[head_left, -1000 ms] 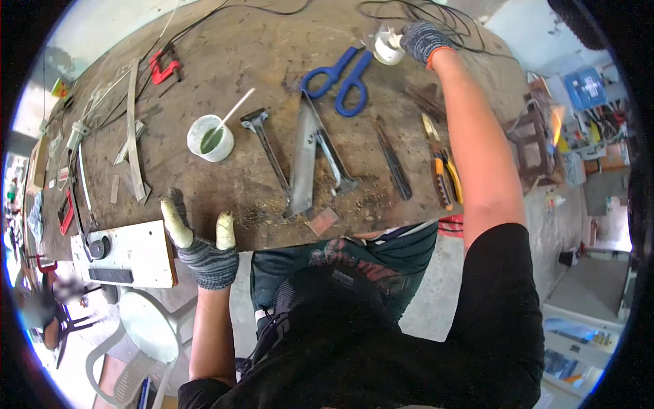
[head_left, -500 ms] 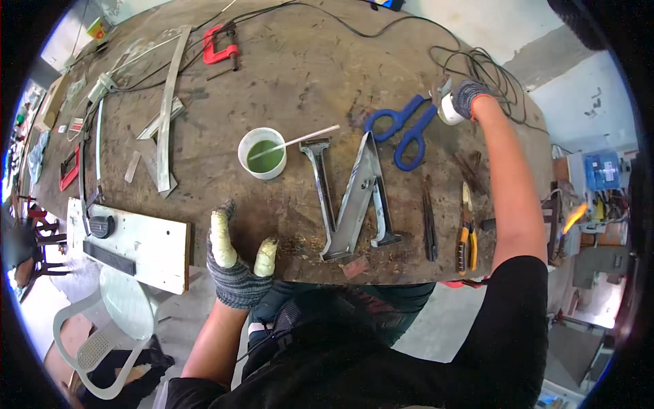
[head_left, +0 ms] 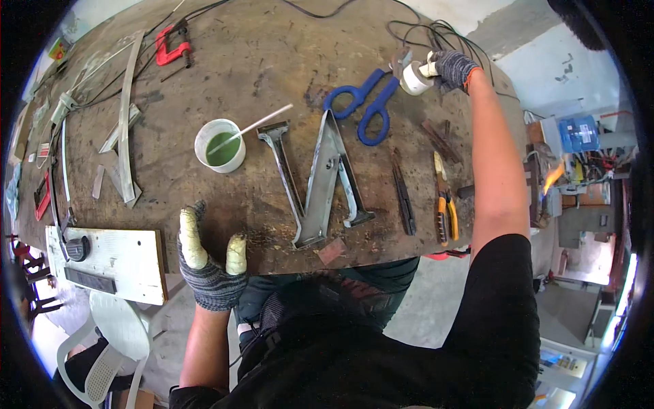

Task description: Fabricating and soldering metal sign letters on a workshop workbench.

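My left hand, in a grey glove with taped fingertips, rests with fingers apart at the table's front edge. At the back right my gloved right hand grips a small white cup, beside large blue-handled shears. Between my hands lies an N-shaped metal channel piece. Left of it stands a white cup of green liquid with a stick in it. Dark pointed pliers and orange-handled tools lie to the right.
The wooden table holds red clamps, metal strips, coiled cables and a white board. A plastic chair stands at lower left. A flame burns beyond the table's right side, near a blue water jug.
The view shifted back and forth. My right hand stays on the small cup, which is now a little lower and nearer the shears. My left hand's pose is much the same.
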{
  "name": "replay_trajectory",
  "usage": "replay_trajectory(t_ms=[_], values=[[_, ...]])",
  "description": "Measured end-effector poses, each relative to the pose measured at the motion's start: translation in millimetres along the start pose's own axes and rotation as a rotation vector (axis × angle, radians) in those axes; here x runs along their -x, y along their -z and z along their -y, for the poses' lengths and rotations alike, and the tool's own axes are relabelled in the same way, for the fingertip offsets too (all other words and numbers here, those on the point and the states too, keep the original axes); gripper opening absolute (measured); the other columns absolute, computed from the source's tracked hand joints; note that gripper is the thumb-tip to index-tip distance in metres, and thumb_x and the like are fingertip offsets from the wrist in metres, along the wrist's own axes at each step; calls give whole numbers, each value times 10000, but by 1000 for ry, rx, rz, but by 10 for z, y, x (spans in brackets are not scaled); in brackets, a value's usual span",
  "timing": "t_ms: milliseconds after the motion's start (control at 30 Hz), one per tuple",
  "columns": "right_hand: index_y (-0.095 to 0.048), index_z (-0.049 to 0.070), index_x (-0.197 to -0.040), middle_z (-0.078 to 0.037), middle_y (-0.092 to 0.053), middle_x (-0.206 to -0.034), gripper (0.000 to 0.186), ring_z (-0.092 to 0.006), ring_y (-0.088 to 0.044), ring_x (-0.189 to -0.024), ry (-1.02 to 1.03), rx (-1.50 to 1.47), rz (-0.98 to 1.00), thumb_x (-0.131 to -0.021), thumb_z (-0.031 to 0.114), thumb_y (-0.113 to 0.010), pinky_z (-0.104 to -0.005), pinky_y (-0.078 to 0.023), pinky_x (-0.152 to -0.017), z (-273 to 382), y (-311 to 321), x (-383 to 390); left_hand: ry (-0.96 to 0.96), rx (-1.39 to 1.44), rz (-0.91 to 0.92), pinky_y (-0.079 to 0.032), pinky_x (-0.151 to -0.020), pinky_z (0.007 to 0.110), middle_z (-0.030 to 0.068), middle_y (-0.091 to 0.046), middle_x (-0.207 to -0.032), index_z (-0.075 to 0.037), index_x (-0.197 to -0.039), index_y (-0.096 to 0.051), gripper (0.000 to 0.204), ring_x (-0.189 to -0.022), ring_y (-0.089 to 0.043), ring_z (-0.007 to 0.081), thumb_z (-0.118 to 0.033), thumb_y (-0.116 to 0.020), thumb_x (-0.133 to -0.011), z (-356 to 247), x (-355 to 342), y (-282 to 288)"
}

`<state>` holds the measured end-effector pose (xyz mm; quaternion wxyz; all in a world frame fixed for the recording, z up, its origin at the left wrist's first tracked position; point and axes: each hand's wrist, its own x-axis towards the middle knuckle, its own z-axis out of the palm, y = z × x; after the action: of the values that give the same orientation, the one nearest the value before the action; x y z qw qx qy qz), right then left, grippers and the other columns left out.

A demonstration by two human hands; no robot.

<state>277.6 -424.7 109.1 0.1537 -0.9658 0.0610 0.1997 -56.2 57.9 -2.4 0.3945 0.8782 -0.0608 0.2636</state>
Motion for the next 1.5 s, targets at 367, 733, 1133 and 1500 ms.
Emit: replay_trajectory(t_ms=[367,733,1133,1500], values=[[-655,99,-897,-18,-652,-790,220,-124,-604,-652,13,-481,-98,-869,282,-774,-293,-513,-595,-186,-85,300,29,33,-2,-467,-1034,448,229,-579,-1336,19,-1519,-355,783,-1199,-587,360,-189,-749,-875,-2,3,-56],[-697,80,-1082,-47,-695,-964,274,-173,-694,-866,21,-627,-42,-841,155,-803,-311,-606,-695,-236,-100,305,44,22,16,-461,-1036,450,220,-587,-1329,15,-1503,-380,740,-1194,-588,357,-163,-739,-880,-14,-1,-35],[-704,112,-1071,-45,-711,-986,300,-193,-697,-869,27,-548,-81,-815,192,-839,-354,-601,-737,-280,-139,304,20,-11,47,-468,-1015,448,207,-607,-1307,-10,-1475,-432,683,-1155,-602,349,-164,-734,-883,-15,-24,-24],[-763,108,-1051,-37,-746,-909,215,-140,-714,-804,414,-733,-145,-890,249,-767,-315,-561,-621,143,-405,751,-31,14,16,-497,-946,417,185,-639,-1211,-10,-1447,-473,666,-1065,-633,315,-144,-757,-860,-1,-44,-63]])
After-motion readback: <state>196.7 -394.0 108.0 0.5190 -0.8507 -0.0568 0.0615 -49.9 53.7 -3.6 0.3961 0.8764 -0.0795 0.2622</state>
